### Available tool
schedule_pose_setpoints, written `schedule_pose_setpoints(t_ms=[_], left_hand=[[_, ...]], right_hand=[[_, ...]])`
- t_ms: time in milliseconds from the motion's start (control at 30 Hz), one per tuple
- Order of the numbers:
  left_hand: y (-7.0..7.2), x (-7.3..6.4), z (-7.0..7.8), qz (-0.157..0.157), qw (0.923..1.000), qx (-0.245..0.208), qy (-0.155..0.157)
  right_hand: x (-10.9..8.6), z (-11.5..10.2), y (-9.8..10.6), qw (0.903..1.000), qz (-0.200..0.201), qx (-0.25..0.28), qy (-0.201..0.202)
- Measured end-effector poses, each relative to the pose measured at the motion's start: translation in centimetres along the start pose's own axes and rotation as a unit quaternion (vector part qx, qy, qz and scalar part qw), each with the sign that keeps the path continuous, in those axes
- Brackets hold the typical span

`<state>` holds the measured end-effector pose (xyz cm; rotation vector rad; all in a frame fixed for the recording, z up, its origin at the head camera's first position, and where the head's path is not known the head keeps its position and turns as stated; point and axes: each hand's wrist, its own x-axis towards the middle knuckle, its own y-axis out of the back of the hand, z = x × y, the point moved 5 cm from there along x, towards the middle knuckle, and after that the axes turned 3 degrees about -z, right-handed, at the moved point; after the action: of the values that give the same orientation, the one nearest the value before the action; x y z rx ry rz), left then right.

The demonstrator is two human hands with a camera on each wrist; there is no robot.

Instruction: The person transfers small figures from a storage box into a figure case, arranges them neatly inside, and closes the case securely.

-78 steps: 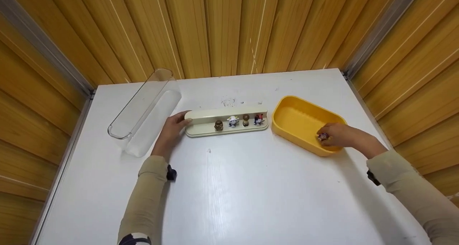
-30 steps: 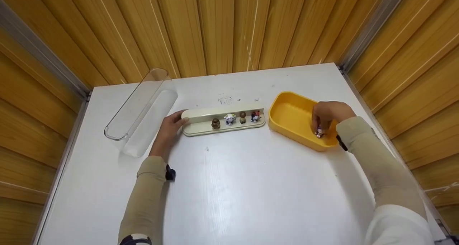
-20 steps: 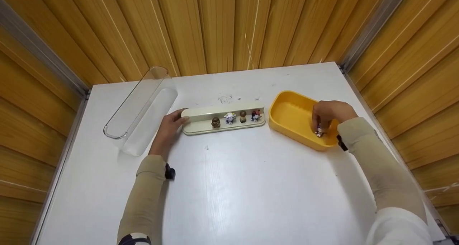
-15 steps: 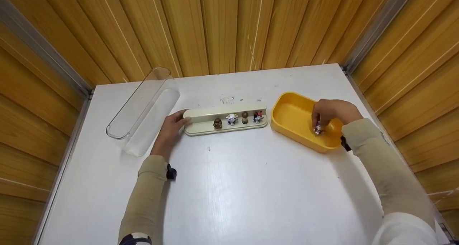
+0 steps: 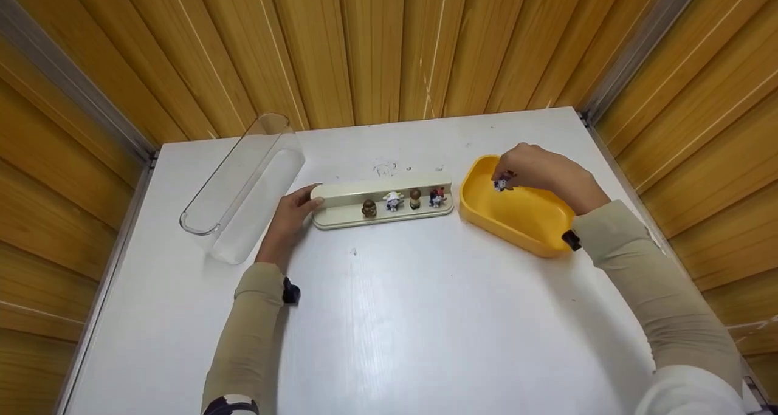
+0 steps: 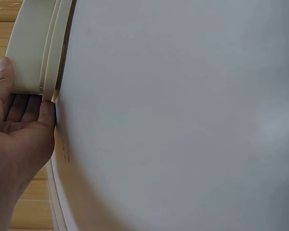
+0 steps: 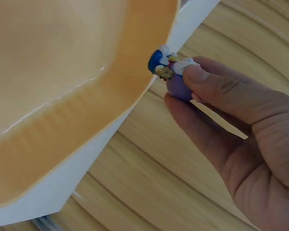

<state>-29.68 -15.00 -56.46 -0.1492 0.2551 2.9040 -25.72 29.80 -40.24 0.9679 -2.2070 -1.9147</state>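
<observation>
My right hand (image 5: 535, 169) is over the yellow bin (image 5: 498, 229), pinching a small figurine (image 7: 176, 74) between thumb and fingers. The right wrist view shows it blue, white and purple, raised near the bin's rim. With thumb and fingers, my left hand (image 5: 292, 217) grips the left end of a cream stepped display base (image 5: 340, 220). On the base's lower step stand a brown figurine (image 5: 369, 208), a white-and-purple figurine (image 5: 392, 201), a brown-headed figurine (image 5: 415, 198) and a red-and-blue figurine (image 5: 437, 197). In the left wrist view, the thumb lies against the base's end and the fingers reach beneath it.
A long clear plastic cover (image 5: 243, 184) lies at the left of the white table (image 5: 389, 318), angled away. The bin stands just right of the display base. Wood-patterned walls (image 5: 377, 50) enclose the table at the back and sides.
My right hand has lifted the figurine from the bin's floor and moved it left and back, toward the bin's far left corner. The left hand and display base have stayed in place.
</observation>
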Motion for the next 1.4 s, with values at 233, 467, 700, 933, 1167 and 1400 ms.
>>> schedule_pose_setpoints(t_ms=[233, 467, 700, 933, 1167, 1400], left_hand=[[0.0, 0.2, 0.0, 0.002, 1.0, 0.004, -0.006], [0.1, 0.3, -0.3, 0.011, 0.9998, 0.011, 0.01], [0.2, 0.4, -0.4, 0.011, 0.9998, 0.009, 0.016], [0.1, 0.6, -0.3, 0.009, 0.9999, 0.008, -0.001], [0.1, 0.6, -0.1, 0.012, 0.9997, 0.018, 0.004], [0.3, 0.5, 0.2, 0.008, 0.9999, 0.003, 0.01]], right_hand=[[0.3, -1.4, 0.2, 0.9997, 0.021, -0.007, -0.01], [0.1, -2.2, 0.1, 0.9993, 0.02, 0.0, -0.031], [0.3, -3.4, 0.0, 0.9994, 0.026, 0.012, -0.02], [1.3, -5.2, 0.3, 0.9974, 0.052, 0.002, 0.051], [1.8, -6.7, 0.1, 0.9943, 0.063, 0.017, 0.084], [2.8, -8.1, -0.1, 0.9894, 0.075, 0.004, 0.124]])
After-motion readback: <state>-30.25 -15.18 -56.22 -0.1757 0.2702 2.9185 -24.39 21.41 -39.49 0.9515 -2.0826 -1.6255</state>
